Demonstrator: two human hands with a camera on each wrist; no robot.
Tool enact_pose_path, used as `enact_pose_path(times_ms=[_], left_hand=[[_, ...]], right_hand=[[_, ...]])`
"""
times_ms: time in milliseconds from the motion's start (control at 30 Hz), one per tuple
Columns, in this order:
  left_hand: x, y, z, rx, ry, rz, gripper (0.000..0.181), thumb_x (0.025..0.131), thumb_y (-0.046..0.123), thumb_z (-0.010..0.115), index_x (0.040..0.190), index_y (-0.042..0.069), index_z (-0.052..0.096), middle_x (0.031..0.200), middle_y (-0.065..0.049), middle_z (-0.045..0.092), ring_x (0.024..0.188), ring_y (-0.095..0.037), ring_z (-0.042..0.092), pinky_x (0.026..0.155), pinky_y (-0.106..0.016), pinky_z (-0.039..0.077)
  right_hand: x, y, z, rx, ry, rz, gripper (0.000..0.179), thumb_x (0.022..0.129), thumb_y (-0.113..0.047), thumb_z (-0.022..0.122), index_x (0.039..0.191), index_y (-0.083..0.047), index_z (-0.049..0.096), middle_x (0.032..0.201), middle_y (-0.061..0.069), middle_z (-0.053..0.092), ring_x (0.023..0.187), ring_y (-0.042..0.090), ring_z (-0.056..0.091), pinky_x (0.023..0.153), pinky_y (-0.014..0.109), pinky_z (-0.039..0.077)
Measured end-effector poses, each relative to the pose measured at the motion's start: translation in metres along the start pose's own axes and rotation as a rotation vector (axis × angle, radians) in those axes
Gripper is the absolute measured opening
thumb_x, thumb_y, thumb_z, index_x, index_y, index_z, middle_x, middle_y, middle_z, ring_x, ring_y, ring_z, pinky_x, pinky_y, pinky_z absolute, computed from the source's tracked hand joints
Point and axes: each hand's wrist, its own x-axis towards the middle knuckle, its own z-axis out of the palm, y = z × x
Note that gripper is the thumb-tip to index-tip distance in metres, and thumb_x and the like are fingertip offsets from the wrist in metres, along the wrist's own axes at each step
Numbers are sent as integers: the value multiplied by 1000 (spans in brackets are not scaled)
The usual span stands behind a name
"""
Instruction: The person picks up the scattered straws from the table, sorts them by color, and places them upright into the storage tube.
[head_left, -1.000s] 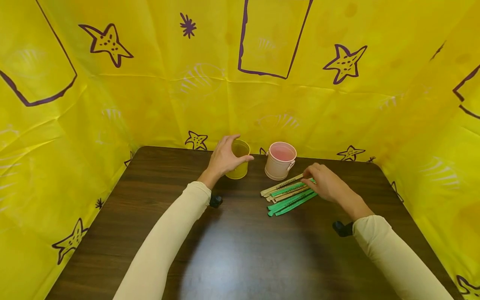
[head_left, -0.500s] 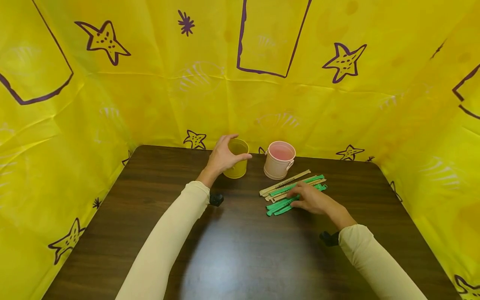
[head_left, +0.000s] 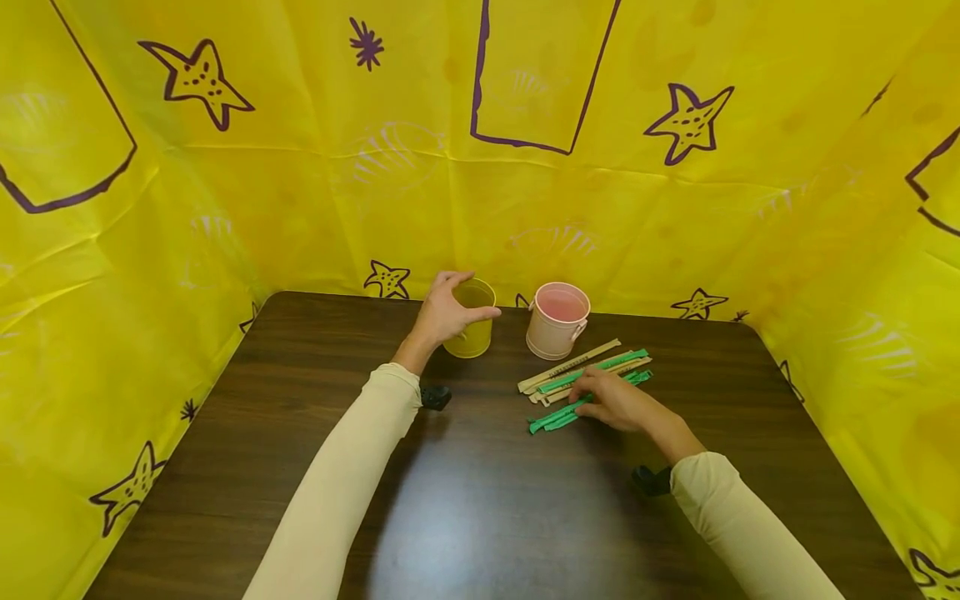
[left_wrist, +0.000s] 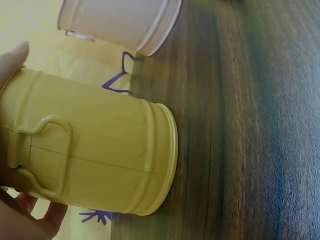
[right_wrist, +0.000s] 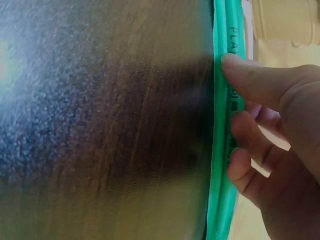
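In the head view my left hand [head_left: 442, 318] holds the yellow bucket [head_left: 474, 340] near its rim, thumb on one side and fingers on the other. The bucket stands upright on the table; its wire handle [left_wrist: 64, 155] shows in the left wrist view. My right hand [head_left: 624, 403] pinches green paper-wrapped straws [head_left: 552, 420] at the near side of a small pile. Print runs along the green wrappers [right_wrist: 218, 185] in the right wrist view, under the thumb. Just beyond lie tan wrapped straws [head_left: 573, 364] and another green wrapped straw [head_left: 557, 384].
A pink bucket [head_left: 552, 338] stands upright right of the yellow one, behind the straws. The dark wooden table [head_left: 480, 508] ends at a yellow cloth backdrop [head_left: 420, 200] with starfish drawings, which also rises on both sides.
My right hand came toward me and left from the pile's far end onto the green straws, then drew them slightly apart from the others. My left hand stays at the yellow bucket.
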Motion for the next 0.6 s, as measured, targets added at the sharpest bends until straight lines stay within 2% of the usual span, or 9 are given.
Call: enact_pose_path(times_ms=[100,333,600], left_hand=[[0,0,0,-9,0,-1,95,75,57,86,153,21,48,150,-4,41,139,-30,44,112,-47,44],[0,1,0,-16,-10,-11,93,76,55,86,154,20,48,150,-5,40,139,-31,44,111,-48,44],[0,1,-2,-14,-24,-15,93,77,55,86,154,19,47,153,-7,38,142,-33,42,115,-51,41]], right_hand=[[-1,0,0,-10,12,-13,11,94,-13,73,105,-11,74,106,4,64,94,20,64,81,31,55],[-3,-3,-3,-5,45,-9,9,95,-13,71,104,-13,73,105,1,64,90,13,64,78,29,55],[-1,-15,-22,52,181,39,11,95,-10,72,105,-13,70,103,0,68,88,11,60,77,28,53]])
